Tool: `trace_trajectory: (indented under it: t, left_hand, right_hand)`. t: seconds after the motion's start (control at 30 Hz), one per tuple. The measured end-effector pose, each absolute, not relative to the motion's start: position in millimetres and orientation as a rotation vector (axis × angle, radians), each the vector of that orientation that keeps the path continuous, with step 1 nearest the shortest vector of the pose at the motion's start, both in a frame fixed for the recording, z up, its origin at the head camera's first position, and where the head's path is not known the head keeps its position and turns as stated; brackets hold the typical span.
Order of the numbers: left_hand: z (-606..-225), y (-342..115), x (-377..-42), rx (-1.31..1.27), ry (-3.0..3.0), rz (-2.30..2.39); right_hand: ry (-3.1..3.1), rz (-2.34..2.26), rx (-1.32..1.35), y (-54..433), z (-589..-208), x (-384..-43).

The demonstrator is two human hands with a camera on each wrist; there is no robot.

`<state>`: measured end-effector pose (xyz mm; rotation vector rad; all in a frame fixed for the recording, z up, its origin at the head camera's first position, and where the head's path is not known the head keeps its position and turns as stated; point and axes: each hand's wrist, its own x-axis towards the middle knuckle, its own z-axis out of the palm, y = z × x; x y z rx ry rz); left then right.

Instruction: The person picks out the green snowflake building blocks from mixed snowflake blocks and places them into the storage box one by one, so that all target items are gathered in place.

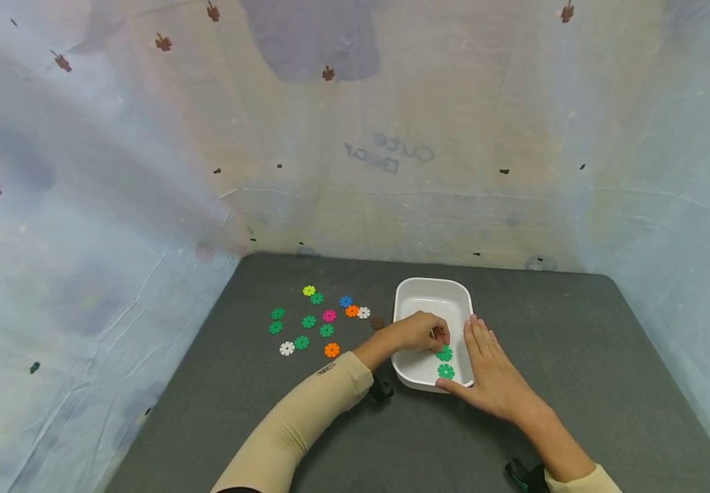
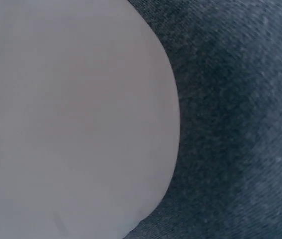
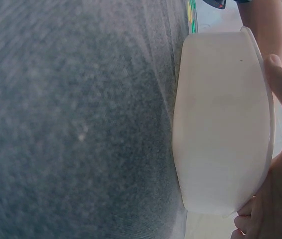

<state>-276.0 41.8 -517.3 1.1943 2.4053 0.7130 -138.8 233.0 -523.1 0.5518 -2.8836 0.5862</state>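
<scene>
A white rectangular tub stands on the dark table. My left hand reaches in over its left rim and pinches a green flower-shaped disc near the tub's right wall. Just in front of it lies a second green disc. My right hand rests along the right rim, fingers straight, thumb spread to the front corner; the right wrist view shows that thumb over the rim and the tub's outer wall. Only pale tub wall and dark cloth fill the left wrist view.
Left of the tub, flower-shaped discs lie scattered: several green, orange, white, one pink, one blue and one yellow. Brown discs lie close to the tub's left side. A patterned sheet hangs behind the table.
</scene>
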Motion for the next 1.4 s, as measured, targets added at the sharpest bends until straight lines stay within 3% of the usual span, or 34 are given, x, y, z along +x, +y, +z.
trace_trajectory:
  t: [0.63, 0.93, 1.4]
  left_hand:
    - [-508.8, 23.2, -281.4, 1.236, 2.457, 0.881]
    - [-477.0, -40.1, -286.4, 1.070, 2.541, 1.052]
    - [-494.6, -146.3, -285.5, 0.767, 2.628, 1.006]
  right_hand:
    - [-2.912, 0.585, 0.554, 232.3, -525.4, -139.8]
    - [-2.941, 0.608, 0.510, 231.7, -522.3, -139.8]
    - [-2.885, 0.605, 0.537, 232.4, -525.0, -139.3]
